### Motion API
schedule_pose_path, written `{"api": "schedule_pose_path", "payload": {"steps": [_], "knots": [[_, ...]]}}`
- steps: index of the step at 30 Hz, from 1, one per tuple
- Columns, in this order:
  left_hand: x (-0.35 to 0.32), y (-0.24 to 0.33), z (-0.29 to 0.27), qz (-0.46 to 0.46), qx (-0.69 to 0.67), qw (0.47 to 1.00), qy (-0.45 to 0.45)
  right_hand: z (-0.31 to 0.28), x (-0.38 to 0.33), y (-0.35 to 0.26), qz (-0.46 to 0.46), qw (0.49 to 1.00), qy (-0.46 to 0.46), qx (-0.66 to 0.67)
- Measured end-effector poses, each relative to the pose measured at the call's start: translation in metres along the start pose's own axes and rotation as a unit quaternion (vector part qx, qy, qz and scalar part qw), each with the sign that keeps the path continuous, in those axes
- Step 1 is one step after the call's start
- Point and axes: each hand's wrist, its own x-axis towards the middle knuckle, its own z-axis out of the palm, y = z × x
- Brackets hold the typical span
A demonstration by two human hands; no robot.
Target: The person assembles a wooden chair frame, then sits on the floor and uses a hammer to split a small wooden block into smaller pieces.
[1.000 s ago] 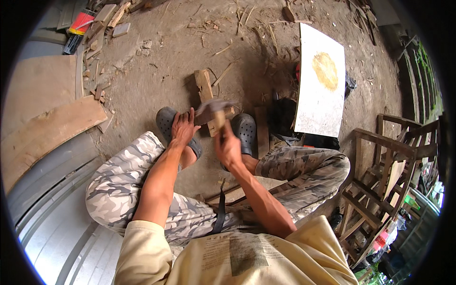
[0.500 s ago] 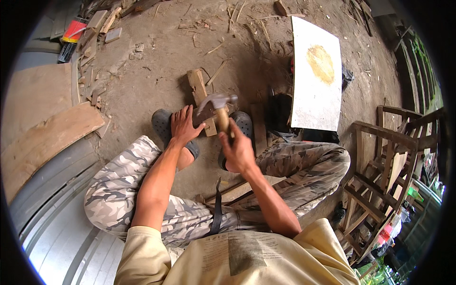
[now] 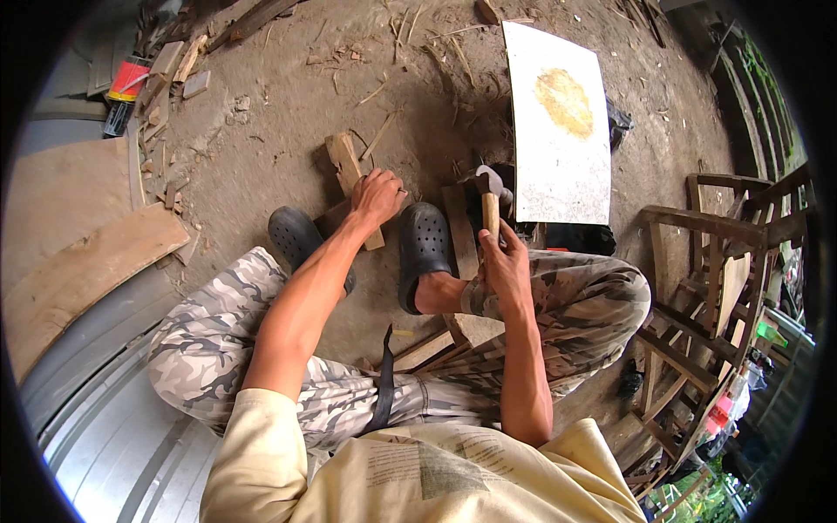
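My right hand (image 3: 507, 261) is closed round the wooden handle of a claw hammer (image 3: 491, 211), held over my right leg with its metal head pointing away from me. My left hand (image 3: 378, 197) is over a rough wooden block (image 3: 343, 159) on the ground between my feet. Its fingers are curled, and a small dark bit shows at the fingertips, too small to name. A darker piece of wood (image 3: 335, 217) crosses the block, partly hidden by my left hand and forearm. My dark clogs (image 3: 425, 240) flank the wood.
A white board (image 3: 558, 166) with a brown stain lies to the right, dark things under it. Another plank (image 3: 460, 222) is beside my right clog. Wooden frames (image 3: 697, 305) stand at right; sheets of wood (image 3: 96, 253) and scraps lie at left.
The hammer has moved right, away from the block, in my right hand. My left hand has shifted right across the crossed wood, its spread fingers now curled.
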Motion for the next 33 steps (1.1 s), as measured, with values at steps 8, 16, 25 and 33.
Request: {"api": "schedule_pose_path", "payload": {"steps": [8, 16, 25, 33], "knots": [[-0.019, -0.016, -0.009, -0.033, -0.051, 0.997, 0.056, 0.025, 0.018, 0.003, 0.030, 0.995, -0.069, 0.058], [-0.057, -0.041, 0.009, -0.153, 0.030, 0.988, -0.005, 0.038, 0.028, 0.011, 0.110, 0.963, -0.114, 0.217], [-0.031, -0.068, -0.041, -0.210, -0.114, 0.962, -0.134, 0.047, 0.031, 0.014, 0.133, 0.972, -0.124, 0.152], [-0.038, -0.097, 0.009, -0.380, -0.183, 0.907, -0.026, 0.063, 0.028, 0.010, 0.047, 0.990, -0.117, 0.064]]}}
